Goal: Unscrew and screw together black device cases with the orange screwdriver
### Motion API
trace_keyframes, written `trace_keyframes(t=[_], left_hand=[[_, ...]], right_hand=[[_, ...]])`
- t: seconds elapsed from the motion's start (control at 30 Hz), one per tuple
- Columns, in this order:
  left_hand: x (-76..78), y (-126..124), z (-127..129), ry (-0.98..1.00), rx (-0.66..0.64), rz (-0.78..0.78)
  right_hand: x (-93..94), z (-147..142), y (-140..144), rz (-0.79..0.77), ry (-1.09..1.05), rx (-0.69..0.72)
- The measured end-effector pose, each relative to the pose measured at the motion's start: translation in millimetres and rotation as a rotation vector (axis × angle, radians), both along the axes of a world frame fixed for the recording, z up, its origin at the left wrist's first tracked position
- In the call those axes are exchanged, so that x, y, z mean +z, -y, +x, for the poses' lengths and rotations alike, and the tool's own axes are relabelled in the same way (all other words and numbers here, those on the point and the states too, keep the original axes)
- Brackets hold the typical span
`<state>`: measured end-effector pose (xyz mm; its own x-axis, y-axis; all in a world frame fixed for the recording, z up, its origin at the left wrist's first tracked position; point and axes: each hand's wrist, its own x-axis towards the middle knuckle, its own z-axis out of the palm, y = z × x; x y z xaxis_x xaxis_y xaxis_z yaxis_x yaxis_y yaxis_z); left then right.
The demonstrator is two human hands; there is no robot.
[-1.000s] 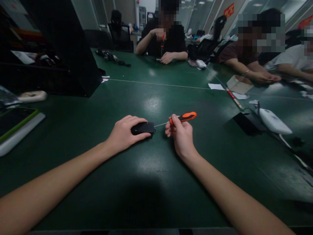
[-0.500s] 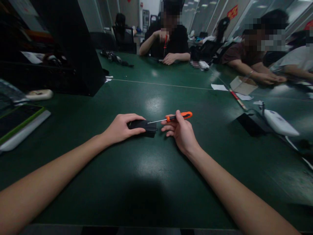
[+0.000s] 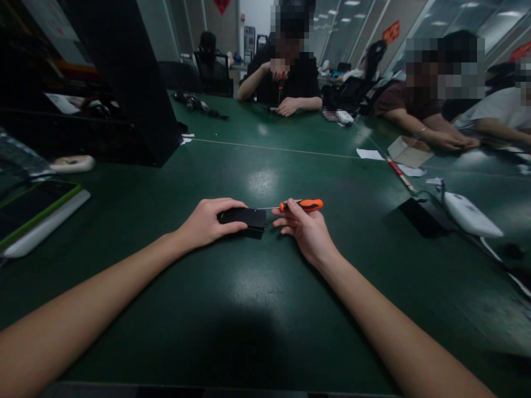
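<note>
A small black box-shaped device [image 3: 254, 218] rests on the green table, its left end covered by my fingers. My left hand [image 3: 213, 217] grips it between the thumb on the near side and the fingers on the far side. In my right hand [image 3: 306, 226] is a screwdriver [image 3: 311, 205] with an orange and black handle, pinched by thumb and forefinger. Its thin shaft points left to the far right edge of the device; whether the tip touches it I cannot tell. The other right fingers are loosely spread beside the device.
A green-edged device [image 3: 45, 207] lies at left, near a black upright panel [image 3: 136, 110]. On the right are a white box-like device [image 3: 470, 214] with cables, a black flat piece [image 3: 423, 215] and an open carton [image 3: 410, 152]. Across the table a person [image 3: 286, 72] holds another screwdriver.
The screwdriver has dropped from above the device's top face to its far edge, its handle now more level. My left hand keeps its hold on the device.
</note>
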<state>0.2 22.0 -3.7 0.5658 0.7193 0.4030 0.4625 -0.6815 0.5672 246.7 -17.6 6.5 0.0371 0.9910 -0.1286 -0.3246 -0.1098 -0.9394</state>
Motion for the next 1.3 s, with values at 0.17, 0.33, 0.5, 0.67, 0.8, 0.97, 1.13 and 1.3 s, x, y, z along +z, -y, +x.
trace_keyframes(t=[0.17, 0.33, 0.5, 0.67, 0.8, 0.97, 1.13, 1.3], left_hand=[[0.3, 0.0, 0.4, 0.0, 0.005, 0.02], [-0.4, 0.5, 0.8, 0.006, 0.0, 0.027], [0.0, 5.4, 2.1, 0.012, 0.012, 0.015], [0.9, 9.7, 3.8, 0.022, 0.024, -0.005], [0.6, 10.3, 5.2, 0.026, 0.027, 0.0], [1.0, 11.1, 4.2, 0.061, 0.041, -0.04], [3.6, 9.1, -8.0, 0.061, 0.047, -0.2], [3.7, 4.6, -16.6, 0.04, 0.028, -0.256]], right_hand=[[2.7, 5.0, -1.4, -0.003, -0.017, -0.089], [3.8, 11.5, -3.8, -0.04, 0.045, 0.007], [2.2, 5.2, 1.9, 0.013, 0.045, 0.049], [2.6, 1.7, 3.1, -0.034, -0.026, 0.086], [3.8, 3.9, 2.5, -0.038, 0.002, 0.078], [1.0, 5.5, 2.4, 0.054, 0.132, -0.001], [-3.0, 6.8, -0.2, 0.066, 0.164, -0.007], [-2.3, 9.5, -1.8, 0.116, 0.224, -0.062]])
